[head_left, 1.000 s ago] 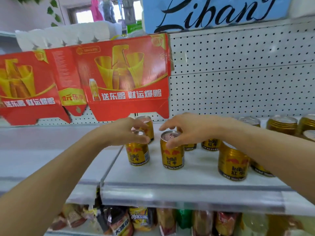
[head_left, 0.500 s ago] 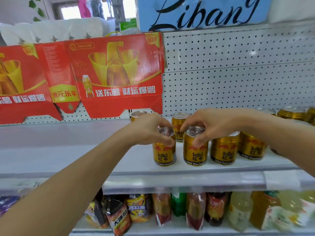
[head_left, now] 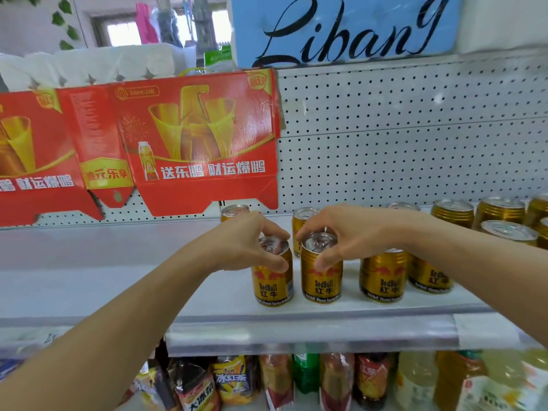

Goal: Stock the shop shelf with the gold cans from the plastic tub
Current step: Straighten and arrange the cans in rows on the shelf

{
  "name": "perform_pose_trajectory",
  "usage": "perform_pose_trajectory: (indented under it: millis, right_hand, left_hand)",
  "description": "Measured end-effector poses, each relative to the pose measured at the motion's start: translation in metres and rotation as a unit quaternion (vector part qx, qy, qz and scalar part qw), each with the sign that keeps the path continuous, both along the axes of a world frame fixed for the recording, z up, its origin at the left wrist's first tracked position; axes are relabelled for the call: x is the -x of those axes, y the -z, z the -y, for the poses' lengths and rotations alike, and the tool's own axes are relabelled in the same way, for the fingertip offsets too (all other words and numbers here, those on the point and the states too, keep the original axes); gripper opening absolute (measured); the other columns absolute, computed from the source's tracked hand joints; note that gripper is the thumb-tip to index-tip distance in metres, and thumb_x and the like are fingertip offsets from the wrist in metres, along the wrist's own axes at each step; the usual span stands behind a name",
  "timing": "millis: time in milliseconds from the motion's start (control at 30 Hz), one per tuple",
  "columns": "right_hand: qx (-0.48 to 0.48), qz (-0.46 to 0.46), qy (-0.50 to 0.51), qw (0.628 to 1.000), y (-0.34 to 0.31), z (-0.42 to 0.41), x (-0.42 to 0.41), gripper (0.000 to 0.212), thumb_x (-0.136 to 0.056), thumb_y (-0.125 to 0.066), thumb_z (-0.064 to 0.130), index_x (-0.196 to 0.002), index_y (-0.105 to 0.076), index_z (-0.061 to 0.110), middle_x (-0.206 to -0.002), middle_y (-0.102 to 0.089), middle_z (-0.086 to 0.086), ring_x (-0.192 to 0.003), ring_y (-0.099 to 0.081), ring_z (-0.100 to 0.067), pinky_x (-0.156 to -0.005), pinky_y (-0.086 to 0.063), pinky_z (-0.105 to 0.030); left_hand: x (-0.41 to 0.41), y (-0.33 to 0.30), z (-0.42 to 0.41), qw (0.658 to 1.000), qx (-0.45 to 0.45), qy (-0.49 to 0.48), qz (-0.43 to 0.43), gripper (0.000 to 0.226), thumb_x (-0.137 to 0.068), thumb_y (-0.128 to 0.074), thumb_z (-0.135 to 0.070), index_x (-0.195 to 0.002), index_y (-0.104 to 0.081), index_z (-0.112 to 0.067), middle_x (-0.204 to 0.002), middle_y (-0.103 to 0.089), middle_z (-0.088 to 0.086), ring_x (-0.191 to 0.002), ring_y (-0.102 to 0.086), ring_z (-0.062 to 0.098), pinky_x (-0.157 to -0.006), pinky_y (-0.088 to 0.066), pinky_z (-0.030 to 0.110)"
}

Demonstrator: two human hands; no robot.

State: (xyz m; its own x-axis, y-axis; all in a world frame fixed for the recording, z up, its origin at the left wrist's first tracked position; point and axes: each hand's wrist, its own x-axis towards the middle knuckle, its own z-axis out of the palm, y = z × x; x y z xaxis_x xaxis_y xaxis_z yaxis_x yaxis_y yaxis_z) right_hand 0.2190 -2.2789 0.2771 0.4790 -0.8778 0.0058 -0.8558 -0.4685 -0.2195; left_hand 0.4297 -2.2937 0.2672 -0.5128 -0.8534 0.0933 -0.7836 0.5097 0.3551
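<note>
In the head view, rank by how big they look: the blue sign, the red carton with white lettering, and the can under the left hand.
1. Blue sign and red carton: alike, no clear order.
2. Gold can under the left hand: smallest.

Both bare forearms reach up and forward over the shelf's front edge, converging toward its middle. The left hand [head_left: 252, 243] is palm down, fingers and thumb curled around the top rim of a gold can [head_left: 272, 274]. The right hand [head_left: 347, 232], just beside it, pinches the rim of the neighbouring can [head_left: 321, 272], wrist roughly level, thumb in front
</note>
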Motion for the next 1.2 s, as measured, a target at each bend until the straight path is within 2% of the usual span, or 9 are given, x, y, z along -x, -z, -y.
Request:
perform_pose_trajectory:
  millis: [100, 167, 300, 400, 467, 567, 667, 1033, 1200]
  right_hand:
    - [-0.01, -0.024, -0.005, 1.0, -0.003, 0.001, -0.001, 0.056, -0.077, -0.069, 0.054, -0.129, -0.052, 0.042, -0.124, -0.053, 0.02, -0.107, -0.052, -0.004, -0.094, -0.045, -0.029]
    - [-0.01, -0.009, -0.005, 1.0, -0.009, 0.005, -0.001, 0.051, -0.081, -0.061, 0.059, -0.128, -0.054, 0.039, -0.121, -0.056, 0.02, -0.105, -0.055, -0.002, -0.091, -0.047, -0.027]
    - [0.056, 0.049, 0.034, 0.997, -0.024, 0.038, 0.0, 0.041, -0.088, -0.055, 0.053, -0.125, -0.058, 0.037, -0.123, -0.059, 0.011, -0.105, -0.058, -0.006, -0.091, -0.048, -0.029]
    - [0.046, -0.033, 0.066, 0.996, -0.021, 0.063, -0.005, 0.044, -0.09, -0.056, 0.046, -0.132, -0.052, 0.035, -0.137, -0.048, 0.008, -0.119, -0.05, -0.014, -0.096, -0.039, -0.029]
    - [0.024, -0.07, 0.064, 0.995, -0.014, 0.073, -0.011, 0.044, -0.092, -0.057, 0.037, -0.135, -0.052, 0.029, -0.141, -0.047, 0.005, -0.122, -0.048, -0.017, -0.096, -0.037, -0.028]
    - [0.022, -0.061, 0.053, 0.996, -0.008, 0.08, -0.014, 0.043, -0.088, -0.063, 0.029, -0.131, -0.057, 0.023, -0.134, -0.055, 0.002, -0.117, -0.052, -0.018, -0.099, -0.043, -0.033]
    - [0.023, -0.054, 0.051, 0.997, -0.008, 0.082, -0.012, 0.045, -0.087, -0.066, 0.029, -0.131, -0.056, 0.023, -0.132, -0.056, 0.003, -0.116, -0.053, -0.018, -0.098, -0.043, -0.033]
    - [0.013, -0.035, 0.044, 0.998, -0.007, 0.09, -0.006, 0.044, -0.085, -0.068, 0.035, -0.127, -0.057, 0.029, -0.114, -0.053, 0.01, -0.094, -0.052, -0.01, -0.083, -0.04, -0.026]
    - [0.008, -0.03, 0.05, 0.998, -0.007, 0.09, -0.001, 0.043, -0.083, -0.07, 0.037, -0.124, -0.059, 0.032, -0.114, -0.055, 0.009, -0.094, -0.053, -0.01, -0.089, -0.044, -0.029]
  left_hand:
    - [-0.007, 0.003, 0.003, 1.0, -0.02, 0.004, 0.004, 0.059, -0.073, -0.079, -0.042, -0.128, -0.061, -0.034, -0.113, -0.061, -0.016, -0.1, -0.058, 0.006, -0.08, -0.052, 0.025]
    - [-0.014, -0.001, 0.008, 0.999, -0.046, 0.009, -0.014, 0.065, -0.069, -0.079, -0.051, -0.13, -0.058, -0.038, -0.125, -0.059, -0.014, -0.105, -0.06, 0.006, -0.087, -0.055, 0.032]
    - [-0.042, -0.021, 0.051, 0.984, -0.007, -0.076, -0.159, 0.068, -0.077, -0.065, -0.061, -0.139, -0.048, -0.037, -0.138, -0.052, -0.01, -0.114, -0.056, 0.009, -0.092, -0.046, 0.033]
    - [-0.049, -0.01, 0.091, 0.985, -0.022, -0.144, -0.09, 0.073, -0.086, -0.066, -0.048, -0.149, -0.034, -0.028, -0.153, -0.038, -0.001, -0.135, -0.041, 0.022, -0.105, -0.035, 0.039]
    - [-0.042, 0.002, 0.107, 0.987, -0.057, -0.144, -0.04, 0.069, -0.088, -0.067, -0.036, -0.148, -0.036, -0.022, -0.15, -0.041, 0.005, -0.132, -0.044, 0.025, -0.101, -0.04, 0.038]
    - [-0.03, 0.006, 0.116, 0.992, -0.03, -0.116, -0.025, 0.053, -0.086, -0.068, -0.026, -0.136, -0.053, -0.017, -0.134, -0.058, 0.006, -0.113, -0.056, 0.024, -0.09, -0.051, 0.037]
    - [-0.016, 0.005, 0.114, 0.998, -0.018, -0.06, -0.027, 0.054, -0.083, -0.073, -0.029, -0.133, -0.058, -0.021, -0.133, -0.059, -0.001, -0.107, -0.054, 0.015, -0.083, -0.042, 0.028]
    - [0.002, 0.007, 0.104, 0.999, -0.028, -0.004, -0.041, 0.052, -0.084, -0.073, -0.029, -0.133, -0.058, -0.026, -0.135, -0.057, -0.004, -0.108, -0.047, 0.01, -0.088, -0.035, 0.029]
    - [0.002, 0.008, 0.101, 0.999, -0.025, -0.011, -0.042, 0.052, -0.084, -0.073, -0.028, -0.134, -0.057, -0.026, -0.138, -0.054, -0.004, -0.113, -0.047, 0.01, -0.089, -0.034, 0.028]
